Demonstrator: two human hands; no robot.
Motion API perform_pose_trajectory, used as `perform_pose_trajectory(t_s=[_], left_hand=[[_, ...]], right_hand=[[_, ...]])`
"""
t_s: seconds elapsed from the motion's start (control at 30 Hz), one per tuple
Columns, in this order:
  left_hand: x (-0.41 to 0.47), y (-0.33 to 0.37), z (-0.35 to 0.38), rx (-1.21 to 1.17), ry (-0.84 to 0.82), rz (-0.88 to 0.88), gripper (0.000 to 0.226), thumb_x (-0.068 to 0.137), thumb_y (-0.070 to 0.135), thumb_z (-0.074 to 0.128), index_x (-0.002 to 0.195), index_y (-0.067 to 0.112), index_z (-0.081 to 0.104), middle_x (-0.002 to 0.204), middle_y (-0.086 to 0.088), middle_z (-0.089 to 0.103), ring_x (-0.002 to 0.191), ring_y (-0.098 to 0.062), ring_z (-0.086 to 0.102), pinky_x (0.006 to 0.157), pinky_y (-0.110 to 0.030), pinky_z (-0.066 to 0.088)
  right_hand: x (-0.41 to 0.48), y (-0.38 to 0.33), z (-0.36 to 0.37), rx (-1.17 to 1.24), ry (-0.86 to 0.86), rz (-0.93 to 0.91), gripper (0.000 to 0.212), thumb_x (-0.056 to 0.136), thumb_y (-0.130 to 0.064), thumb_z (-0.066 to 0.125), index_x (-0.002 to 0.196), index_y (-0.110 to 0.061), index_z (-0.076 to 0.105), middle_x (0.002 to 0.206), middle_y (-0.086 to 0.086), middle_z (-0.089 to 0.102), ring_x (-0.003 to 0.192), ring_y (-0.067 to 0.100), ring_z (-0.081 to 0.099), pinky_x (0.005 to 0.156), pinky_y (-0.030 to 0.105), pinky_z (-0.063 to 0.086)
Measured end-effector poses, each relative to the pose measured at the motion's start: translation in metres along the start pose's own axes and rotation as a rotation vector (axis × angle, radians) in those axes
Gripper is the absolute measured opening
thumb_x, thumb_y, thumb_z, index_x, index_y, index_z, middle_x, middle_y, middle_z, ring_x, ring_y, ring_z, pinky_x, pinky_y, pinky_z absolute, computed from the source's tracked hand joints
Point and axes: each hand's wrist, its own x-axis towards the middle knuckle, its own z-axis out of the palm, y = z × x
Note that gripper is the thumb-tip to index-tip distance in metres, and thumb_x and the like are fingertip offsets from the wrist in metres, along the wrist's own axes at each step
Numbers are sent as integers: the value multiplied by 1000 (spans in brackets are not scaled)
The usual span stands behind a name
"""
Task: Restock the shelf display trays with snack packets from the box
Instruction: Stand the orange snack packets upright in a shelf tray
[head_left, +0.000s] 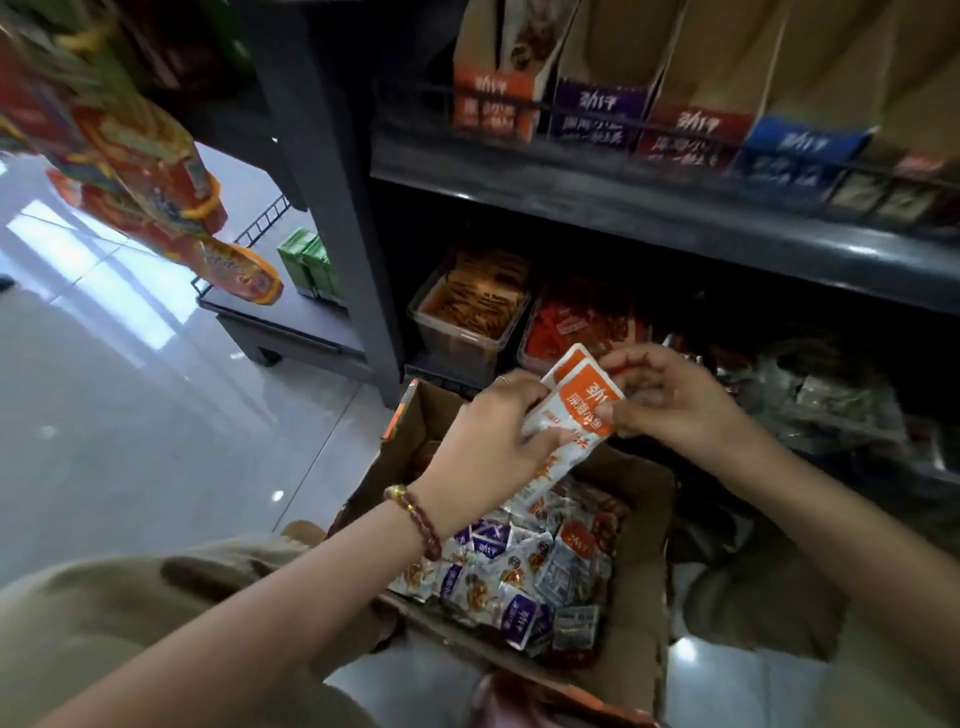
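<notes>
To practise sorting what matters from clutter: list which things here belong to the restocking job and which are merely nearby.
Part of the job:
- orange packets, gripped by the left hand and right hand
- cardboard box
- loose packets inside it
- display trays on the upper shelf, probably

Just nearby:
- green cartons
- red hanging bags

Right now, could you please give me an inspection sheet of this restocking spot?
Surface: glossy tiled floor; dark shelf unit.
Job's things: open cardboard box holding mixed packets; clear tray of orange sachets on the bottom shelf.
Clutter: blurred loose goods at the bottom shelf's right.
Hands: left hand and right hand both grip orange-white packets above the box.
Cables: nothing seen.
Surroundings: hanging snack bags at left; display cartons on the upper shelf.
</notes>
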Motion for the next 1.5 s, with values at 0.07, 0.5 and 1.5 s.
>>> perform_pose_trajectory(t_s=[0.07, 0.5, 1.5], left_hand=[[3, 6, -4, 21, 4, 100, 23, 90, 27, 65, 108, 14, 57, 93, 16, 50, 86, 0, 49, 73, -13, 41], [11, 31, -19, -196, 113, 47, 73, 75, 34, 78, 130, 41, 30, 106, 13, 59, 83, 0, 64, 68, -27, 57], [79, 43, -112, -78, 437, 276, 62, 69, 58, 71, 119, 49, 36, 112, 31, 55, 98, 7, 59, 82, -24, 54]], right_hand=[[4, -4, -5, -107, 60, -50, 42, 75, -13, 76, 103, -34, 54, 107, 2, 53, 84, 1, 58, 69, 12, 51], [15, -46, -6, -113, 6, -238, 21, 90, -5, 59, 85, -24, 67, 81, 0, 70, 74, 8, 67, 68, 24, 53], [66, -151, -2, -261, 127, -616, 26, 79, -11, 74, 86, -29, 58, 79, -11, 64, 76, -2, 62, 60, 15, 48]])
